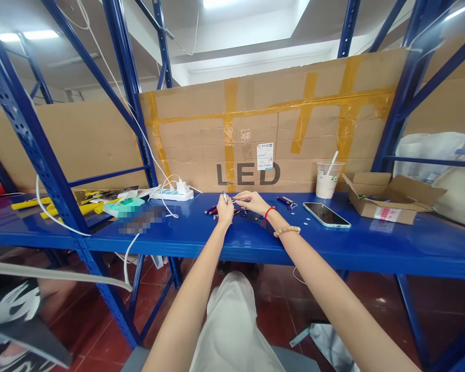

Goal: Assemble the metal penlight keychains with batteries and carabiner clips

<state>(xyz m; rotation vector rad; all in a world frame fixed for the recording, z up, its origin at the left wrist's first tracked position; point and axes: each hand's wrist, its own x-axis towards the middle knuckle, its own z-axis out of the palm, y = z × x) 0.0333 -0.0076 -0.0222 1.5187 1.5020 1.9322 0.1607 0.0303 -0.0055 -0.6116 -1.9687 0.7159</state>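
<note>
Left of the phone [327,214] on a blue desk [186,232], a person's left grip [225,209] is closed on a small slim object [225,197]; the right grip [252,201] curves beside it, whether holding anything cannot be told.

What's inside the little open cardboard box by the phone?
Inside the open box, some small greenish pieces show near the left; they're too tiny to name. The front wall and flaps cover the bottom, so I can't tell what else is in there.
</note>
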